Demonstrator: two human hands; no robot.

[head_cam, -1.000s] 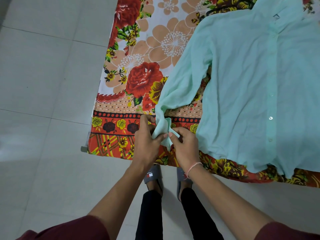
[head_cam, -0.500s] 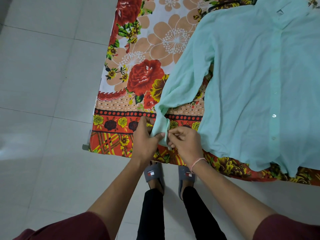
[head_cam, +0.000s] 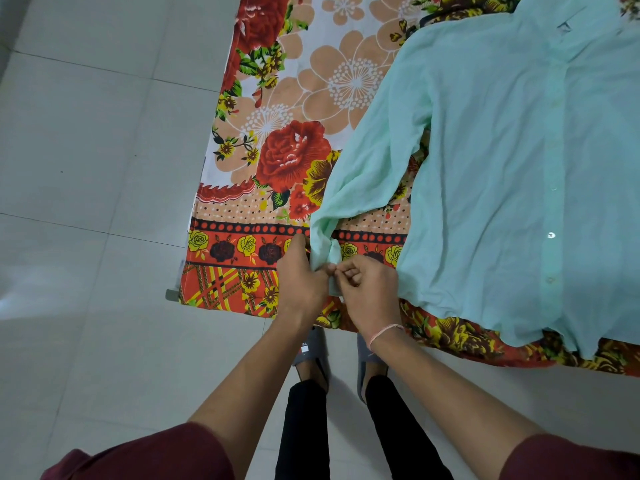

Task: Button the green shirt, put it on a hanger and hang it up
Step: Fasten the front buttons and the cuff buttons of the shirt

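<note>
Though floral, sheet (head_cam: 294, 98) beside pale tiles (head_cam: 86, 150)

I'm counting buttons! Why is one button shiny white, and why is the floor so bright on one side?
Head view: that button on the green shirt catches the light and glints; the glossy floor mirrors a soft glare patch at the left edge; the left hand and right hand, pinching the sleeve end, look fairly sharp.

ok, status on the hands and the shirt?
Left hand and right hand both pinching the sleeve cuff. Green shirt flat on the floral sheet, front looks closed. Nothing in the way.
</note>
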